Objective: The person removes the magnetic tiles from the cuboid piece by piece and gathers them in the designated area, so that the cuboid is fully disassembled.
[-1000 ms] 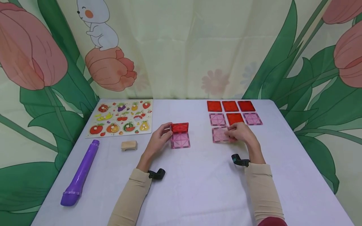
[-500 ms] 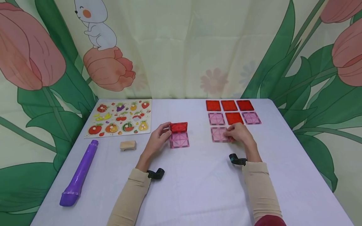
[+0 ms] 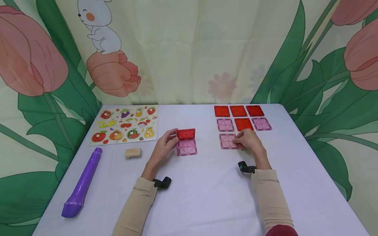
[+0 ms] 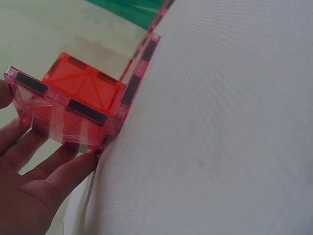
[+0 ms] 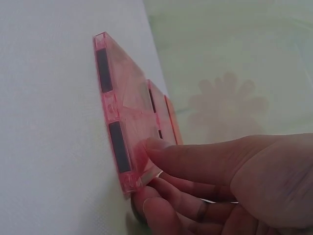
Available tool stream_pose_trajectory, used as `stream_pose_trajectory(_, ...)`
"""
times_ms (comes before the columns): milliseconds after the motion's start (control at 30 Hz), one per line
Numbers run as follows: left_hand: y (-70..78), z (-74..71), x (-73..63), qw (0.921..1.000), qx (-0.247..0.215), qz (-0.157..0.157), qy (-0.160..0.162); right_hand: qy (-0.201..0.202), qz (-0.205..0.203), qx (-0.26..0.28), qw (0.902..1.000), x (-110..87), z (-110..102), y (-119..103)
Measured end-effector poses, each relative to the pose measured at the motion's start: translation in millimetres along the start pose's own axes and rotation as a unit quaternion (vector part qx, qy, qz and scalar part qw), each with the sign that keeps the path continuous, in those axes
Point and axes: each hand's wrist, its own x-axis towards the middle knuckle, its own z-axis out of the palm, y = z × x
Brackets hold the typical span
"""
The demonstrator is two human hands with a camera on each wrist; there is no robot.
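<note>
In the head view, my left hand (image 3: 163,146) holds the left side of a small build of square magnetic tiles. A flat pink tile (image 3: 187,148) forms its base, and a red tile (image 3: 186,133) stands upright at the back. Seen from the left wrist, my fingers and thumb lie around the outer side of an upright pink tile (image 4: 49,113). To the right, my right hand (image 3: 249,140) pinches the right edge of another pink tile (image 3: 226,141), thumb on its upper face. In the right wrist view this tile (image 5: 120,93) shows dark magnet strips along its edge.
Behind my right hand, several red tiles (image 3: 238,111) and pink tiles (image 3: 225,125) lie in rows. On the left are a fruit puzzle board (image 3: 153,121), a wooden arch block (image 3: 133,153) and a purple toy microphone (image 3: 82,183). A printed curtain (image 3: 177,65) hangs behind the table.
The head view has shifted slightly. Both hands stay at their tiles, with no clear movement of either.
</note>
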Motion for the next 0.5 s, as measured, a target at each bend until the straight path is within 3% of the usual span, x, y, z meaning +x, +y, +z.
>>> stream_pose_trajectory(500,-1.0,-0.2,0.1,1.0000,0.002,0.007,0.004,0.044,-0.042,-0.007,0.9981,-8.9,-3.0,-10.7)
